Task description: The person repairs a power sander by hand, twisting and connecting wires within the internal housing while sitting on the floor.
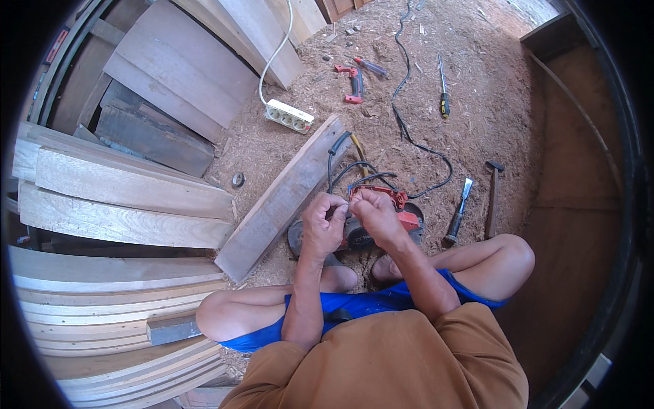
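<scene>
My left hand and my right hand are pressed close together over a red and black power tool that lies on the sawdust floor between my feet. The fingertips of both hands pinch a thin black wire that loops up out of the tool. What the fingers do at the wire's end is too small to tell. A grey disc of the tool shows beside my left wrist. A wooden plank lies at a slant just left of my hands.
A white power strip rests by the plank's far end. A chisel, a hammer, a screwdriver and a red tool lie on the sawdust. Stacked boards fill the left. A wooden box wall stands at right.
</scene>
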The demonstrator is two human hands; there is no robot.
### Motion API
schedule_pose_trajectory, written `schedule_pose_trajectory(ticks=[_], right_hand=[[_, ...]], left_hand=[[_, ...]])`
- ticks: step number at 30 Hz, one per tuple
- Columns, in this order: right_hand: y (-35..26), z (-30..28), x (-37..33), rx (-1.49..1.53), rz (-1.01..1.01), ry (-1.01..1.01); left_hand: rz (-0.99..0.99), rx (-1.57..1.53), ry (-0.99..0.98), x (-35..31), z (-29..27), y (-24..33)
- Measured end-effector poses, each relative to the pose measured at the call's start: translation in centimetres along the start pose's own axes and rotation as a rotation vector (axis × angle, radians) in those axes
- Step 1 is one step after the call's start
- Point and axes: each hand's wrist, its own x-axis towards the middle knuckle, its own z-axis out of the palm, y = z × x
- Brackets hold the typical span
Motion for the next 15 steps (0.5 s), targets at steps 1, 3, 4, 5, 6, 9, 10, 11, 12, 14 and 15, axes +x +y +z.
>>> schedule_pose_trajectory(ticks=[1,3,4,5,6,9,10,11,12,14,15], right_hand=[[0.1,-0.3,0.0,0.448,0.303,-0.097],[0.1,-0.2,-0.1,0.896,0.606,-0.196],[-0.1,0.1,-0.2,1.039,0.727,-0.2],[-0.3,0.3,-0.2,1.18,0.85,-0.203],[-0.6,0.3,-0.3,1.18,0.851,-0.203],[-0.8,0.2,-0.6,1.118,0.798,-0.167],[-0.3,0.0,-0.6,0.784,0.571,-0.116],[-0.1,-0.2,-0.7,0.451,0.344,-0.064],[-0.7,-0.4,-0.7,0.452,0.345,-0.067],[-2.2,-0.8,-0.8,-0.19,-0.17,0.111],[-2.2,-0.9,-0.6,-0.193,-0.169,0.114]], left_hand=[[0.101,0.06,0.006,0.2,0.0,0.6],[0.202,0.122,0.015,0.2,-0.1,0.7],[0.206,0.131,0.007,0.2,-0.2,0.4],[0.21,0.14,-0.001,0.2,-0.2,0.2],[0.209,0.14,-0.001,0.2,-0.3,0.1],[0.211,0.15,0.001,0.2,-0.3,0.1],[0.125,0.09,0.002,0.1,-0.2,0.2],[0.038,0.03,0.002,0.0,-0.1,0.2],[0.037,0.032,0.005,-0.1,-0.2,0.2],[-0.156,-0.108,0.038,-0.3,-0.4,-0.1],[-0.155,-0.11,0.035,-0.2,-0.4,0.1]])
